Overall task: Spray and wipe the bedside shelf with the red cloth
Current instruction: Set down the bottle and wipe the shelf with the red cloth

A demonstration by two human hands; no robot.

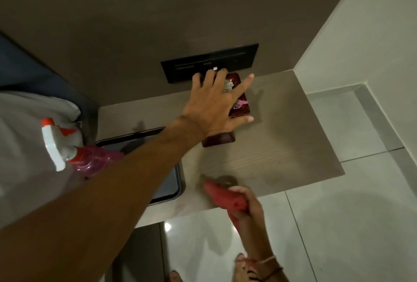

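Right hand [244, 202] grip bunching soft red cloth [222, 196], woodgrain shelf [282, 146]

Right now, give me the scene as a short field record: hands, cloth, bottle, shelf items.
left hand: fingers spread, over the dark red box; grip not closed
right hand: grip closed on the red cloth, at the shelf's front edge
spray bottle: pink, white and red trigger, at frame left; support hidden
shelf: pale wood
tray: dark, on shelf's left part
wall panel: black, behind the box
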